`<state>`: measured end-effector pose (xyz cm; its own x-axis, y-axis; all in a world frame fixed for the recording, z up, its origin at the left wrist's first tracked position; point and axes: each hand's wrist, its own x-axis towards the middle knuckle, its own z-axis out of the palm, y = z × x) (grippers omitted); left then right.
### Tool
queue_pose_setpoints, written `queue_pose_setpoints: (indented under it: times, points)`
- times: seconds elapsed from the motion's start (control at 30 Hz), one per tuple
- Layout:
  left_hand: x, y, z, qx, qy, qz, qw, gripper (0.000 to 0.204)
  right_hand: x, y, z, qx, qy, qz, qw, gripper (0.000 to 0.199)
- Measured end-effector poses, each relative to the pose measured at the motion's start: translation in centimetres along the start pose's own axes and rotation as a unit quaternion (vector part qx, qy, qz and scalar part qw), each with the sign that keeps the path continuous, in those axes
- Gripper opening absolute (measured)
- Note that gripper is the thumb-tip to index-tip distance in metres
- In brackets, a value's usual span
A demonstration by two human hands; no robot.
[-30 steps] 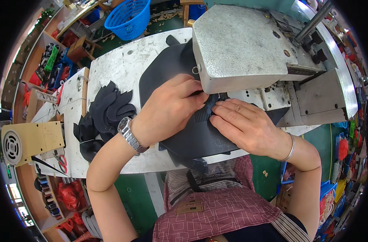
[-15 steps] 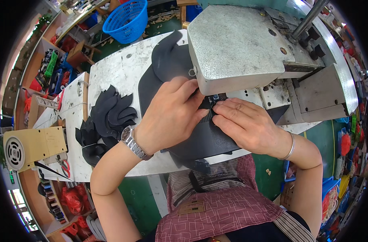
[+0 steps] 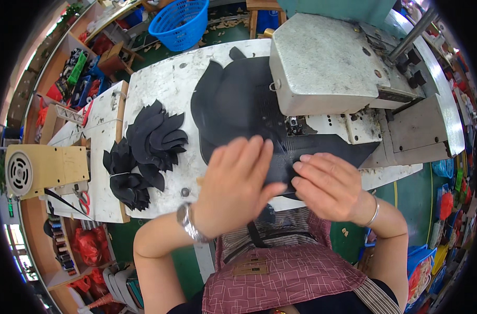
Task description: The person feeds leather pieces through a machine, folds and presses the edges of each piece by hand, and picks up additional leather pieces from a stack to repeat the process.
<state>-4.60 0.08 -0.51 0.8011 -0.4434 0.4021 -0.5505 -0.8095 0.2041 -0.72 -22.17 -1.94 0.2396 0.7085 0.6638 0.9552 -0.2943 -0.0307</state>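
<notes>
One black material piece [image 3: 249, 112] is laid flat on the white worktable [image 3: 165, 89], partly under the grey sewing machine head [image 3: 327, 68]. L hand [image 3: 236, 186] is pressed on its near edge, fingers [image 3: 249, 154] extended, slightly spread, nothing gripped. R hand [image 3: 330, 186] is laid flat beside it, fingers [image 3: 309, 167] extended, close together. Cut black pieces [image 3: 144, 152] are stacked at left; blue basket [image 3: 182, 22] beyond.

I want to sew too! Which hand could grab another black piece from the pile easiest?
Probably the left hand: the pile of black pieces lies on its side of the table, while the right hand sits farther away.
</notes>
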Motion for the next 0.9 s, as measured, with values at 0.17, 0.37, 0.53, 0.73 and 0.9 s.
queue_pose_setpoints:
  times: [0.17, 0.37, 0.53, 0.73, 0.9]
  points:
    - [-2.1, -1.1, -0.2, -0.063, 0.078, 0.012, 0.995, 0.036, 0.2, -2.1, 1.0, 0.000, -0.040, 0.039, 0.998, 0.033]
    - [-1.1, -7.7, 0.1, -0.063, 0.149, -0.324, 0.932, 0.035, 0.3, -2.5, 1.6, -0.006, -0.046, 0.031, 0.998, 0.035]
    - [-2.5, -10.4, -0.7, -0.228, 0.245, -0.295, 0.895, 0.037, -1.0, -3.3, 2.6, -0.020, -0.034, -0.018, 0.999, 0.029]
    - [-9.8, -21.9, -1.8, 0.324, 0.194, -0.232, 0.897, 0.043, -4.6, -4.5, 6.3, 0.107, -0.141, 0.038, 0.984, 0.025]
    - [-7.7, -10.9, 9.1, -0.099, 0.109, -0.217, 0.965, 0.012, -7.9, -1.7, 12.5, 0.090, -0.258, 0.202, 0.941, 0.032]
